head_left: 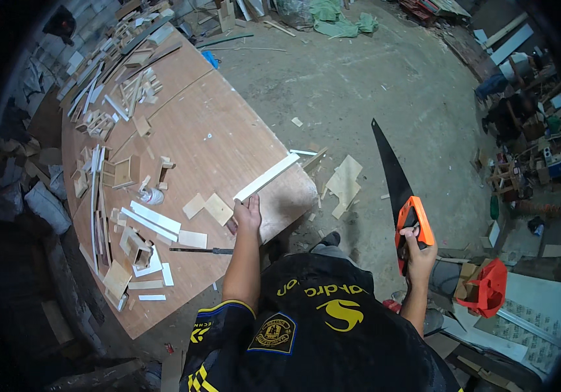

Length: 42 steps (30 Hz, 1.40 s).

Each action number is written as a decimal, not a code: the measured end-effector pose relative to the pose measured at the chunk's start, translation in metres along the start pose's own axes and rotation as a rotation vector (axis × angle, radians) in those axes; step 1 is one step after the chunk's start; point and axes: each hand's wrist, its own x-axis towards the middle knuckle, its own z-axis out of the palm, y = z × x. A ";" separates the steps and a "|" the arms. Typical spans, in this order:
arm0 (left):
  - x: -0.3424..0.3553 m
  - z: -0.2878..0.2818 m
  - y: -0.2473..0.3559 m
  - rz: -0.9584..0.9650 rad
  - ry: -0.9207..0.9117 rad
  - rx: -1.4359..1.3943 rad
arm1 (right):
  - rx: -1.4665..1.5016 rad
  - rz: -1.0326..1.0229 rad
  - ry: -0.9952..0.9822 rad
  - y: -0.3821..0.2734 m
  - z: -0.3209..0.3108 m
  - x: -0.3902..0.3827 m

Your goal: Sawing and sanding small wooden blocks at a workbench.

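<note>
My left hand [247, 212] is closed on the near end of a white-faced wooden strip [267, 176], which lies slantwise across the table's corner with its far end at the edge. In my right hand [417, 249] is a handsaw [394, 173], gripped by its orange and black handle. Its dark blade points away from me over the floor, well apart from the strip. Square thin wood pieces [218, 209] lie just left of my left hand. A dark slim bar-like tool [201, 250] rests beside my left forearm, partly hidden by it.
The wooden table [195, 117] fills the left side. On it stand small wooden box-like assemblies [122, 172], white strips [155, 220] and a clear jar [152, 195]. Offcuts [344, 179] litter the floor beyond the corner. A red bag [487, 288] sits at right.
</note>
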 end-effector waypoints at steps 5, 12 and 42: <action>0.011 -0.013 -0.004 0.029 0.104 0.270 | 0.041 -0.055 0.004 0.005 -0.023 0.032; -0.026 -0.002 -0.023 0.647 0.345 1.252 | 0.056 -0.019 -0.064 0.014 -0.058 0.084; 0.060 0.105 -0.046 1.092 -0.565 1.930 | -0.039 0.107 0.112 0.008 -0.026 0.096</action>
